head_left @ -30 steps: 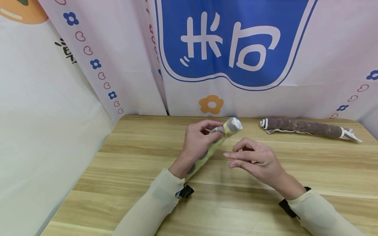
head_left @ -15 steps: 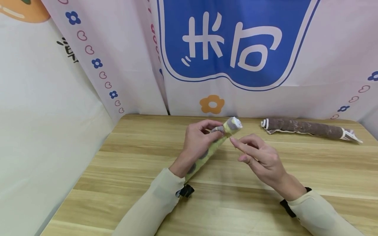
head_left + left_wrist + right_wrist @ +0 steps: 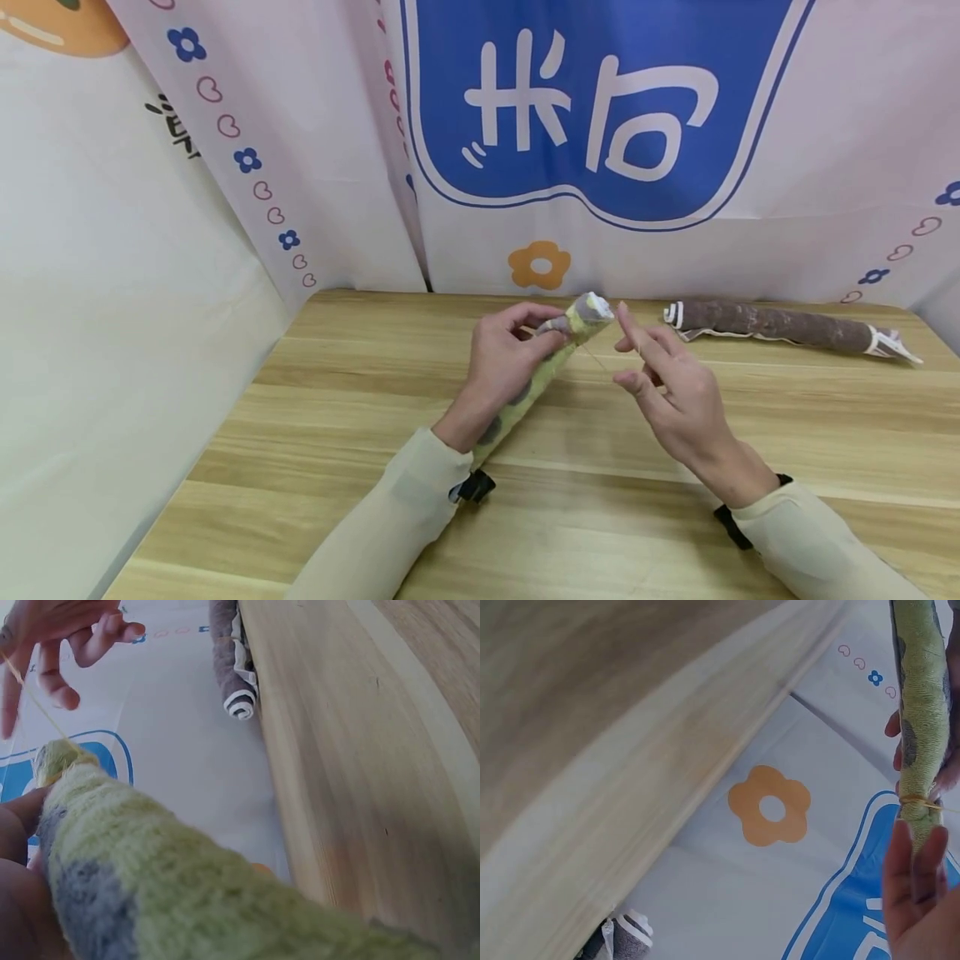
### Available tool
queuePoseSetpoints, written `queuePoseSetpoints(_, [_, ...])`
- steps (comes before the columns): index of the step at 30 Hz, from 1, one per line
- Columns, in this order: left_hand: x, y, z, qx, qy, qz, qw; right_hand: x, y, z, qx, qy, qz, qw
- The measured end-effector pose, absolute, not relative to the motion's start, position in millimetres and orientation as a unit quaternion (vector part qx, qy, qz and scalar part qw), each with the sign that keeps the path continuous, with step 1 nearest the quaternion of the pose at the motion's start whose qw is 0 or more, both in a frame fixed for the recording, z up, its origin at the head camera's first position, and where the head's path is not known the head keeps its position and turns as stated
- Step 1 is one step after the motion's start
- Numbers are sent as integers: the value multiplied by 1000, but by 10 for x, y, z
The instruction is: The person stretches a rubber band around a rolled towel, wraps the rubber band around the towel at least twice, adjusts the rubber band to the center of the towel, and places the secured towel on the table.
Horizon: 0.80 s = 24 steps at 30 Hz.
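Observation:
A rolled towel (image 3: 590, 314), yellow-green with grey spots, slants up from the table under the left forearm. My left hand (image 3: 498, 362) grips it just below its white-tipped upper end. Around that end sits a thin yellow rubber band (image 3: 919, 800), and part of it is pulled out toward my right hand (image 3: 678, 400). That hand holds the stretched band on its spread thumb and index finger, with the other fingers bent. In the left wrist view the taut rubber band (image 3: 41, 709) runs from the towel (image 3: 172, 877) up to the right hand.
A second rolled towel (image 3: 772, 323), brown with white edging, lies at the back right of the wooden table (image 3: 570, 517). Behind the table hangs a printed curtain (image 3: 345, 167). Each wrist wears a black strap.
My right hand has gone from pinching close together to spreading thumb and index finger, and moved up beside the towel's end, stretching the rubber band. The left hand stays in place.

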<state>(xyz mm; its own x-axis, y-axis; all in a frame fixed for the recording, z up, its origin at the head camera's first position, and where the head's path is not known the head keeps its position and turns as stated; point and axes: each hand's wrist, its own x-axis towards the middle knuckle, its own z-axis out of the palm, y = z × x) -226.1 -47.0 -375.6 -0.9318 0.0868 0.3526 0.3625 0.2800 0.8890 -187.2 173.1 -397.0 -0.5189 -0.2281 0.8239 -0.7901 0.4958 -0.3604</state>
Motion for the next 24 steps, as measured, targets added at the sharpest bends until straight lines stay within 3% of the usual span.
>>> queuePoseSetpoints(7, [-2232, -416, -3770, -159, -778, -577, 194, -1811, 1771, -3914, 250, -836, 380, 307])
queuePoseSetpoints(16, [-2181, -369, -3776, -213, -743, -580, 257, -1726, 1753, -3847, 181, -856, 471, 115])
queuePoseSetpoints(24, [-2154, -336, -3761, -248, -740, -568, 262, -1761, 1762, -3837, 171, -833, 519, 81])
